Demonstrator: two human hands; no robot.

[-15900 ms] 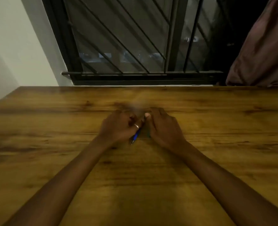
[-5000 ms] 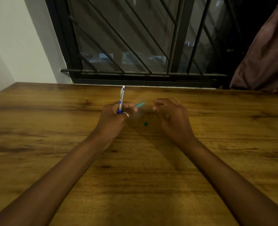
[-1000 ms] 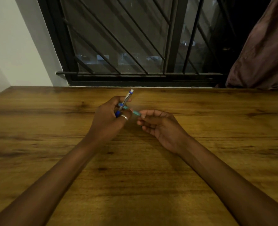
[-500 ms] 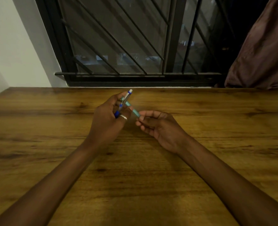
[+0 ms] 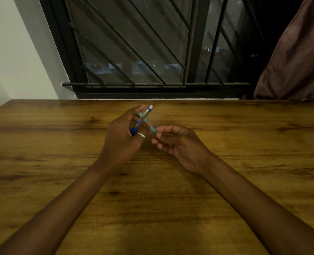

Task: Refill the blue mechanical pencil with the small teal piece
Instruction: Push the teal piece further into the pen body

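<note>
My left hand (image 5: 123,137) grips the blue mechanical pencil (image 5: 143,116) above the wooden table (image 5: 60,144). The pencil slants up and to the right, and its white end cap points toward the window. The small teal piece (image 5: 152,128), a thin tube, crosses behind the pencil and slants down to the right. Its upper end sits among my left fingers. My right hand (image 5: 178,144) lies palm up beside the left, its fingertips pinching the tube's lower end. A ring shows on a left finger.
A black barred window (image 5: 152,52) runs along the table's far edge. A brown curtain (image 5: 296,61) hangs at the back right, and a white wall (image 5: 14,52) stands at the back left.
The teal piece has tilted steeper behind the pencil over the last second. Both hands stay almost where they were, close together.
</note>
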